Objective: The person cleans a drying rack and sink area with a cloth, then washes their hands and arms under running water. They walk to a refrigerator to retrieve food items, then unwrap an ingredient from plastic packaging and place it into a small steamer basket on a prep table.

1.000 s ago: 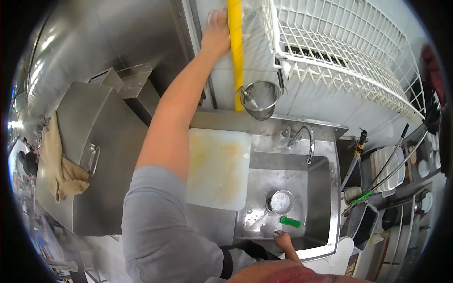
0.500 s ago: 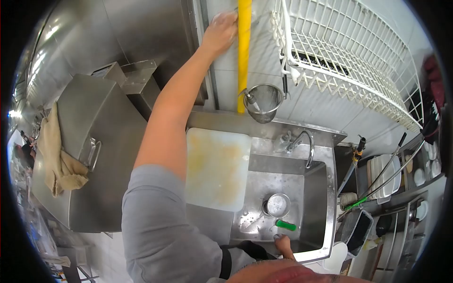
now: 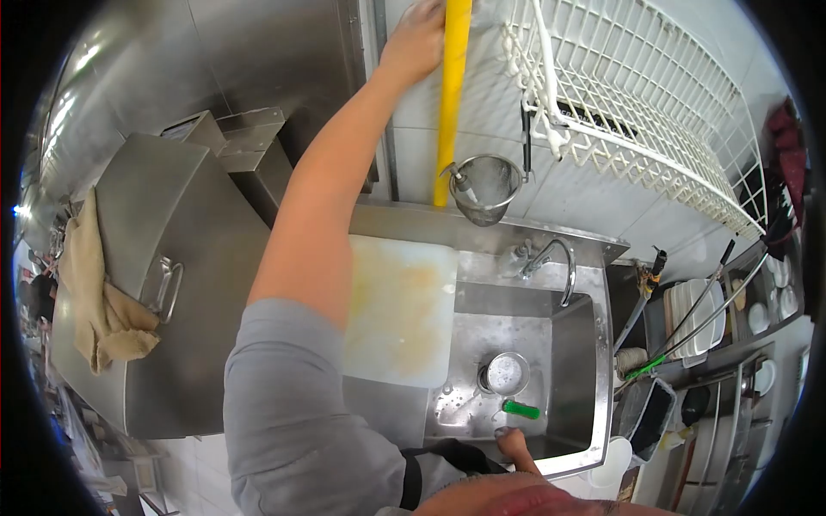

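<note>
The left hand [image 3: 419, 43] is raised against the wall, its fingers partly hidden behind the yellow pipe [image 3: 452, 103]; whether it grips the pipe or something behind it, I cannot tell. The right hand [image 3: 514, 443] is low at the near side of the sink [image 3: 533, 331], its fingers partly curled; whether they pinch anything is too small to make out.

Just beyond the right hand, the green handle [image 3: 521, 409] lies on the sink floor, with a round metal cup [image 3: 508, 373] near it. Left of the sink, the cutting board [image 3: 400, 314] lies flat on the steel counter [image 3: 383, 406]. Behind the sink stands the curved faucet [image 3: 570, 267]; above, a mesh strainer [image 3: 490, 193] hangs beside the pipe, left of the wire rack [image 3: 654, 142].

The step in hand looks like a high reach with the left hand. From here, taking up the green handle would call for only a short forward reach of the right hand and a closing of its fingers.
</note>
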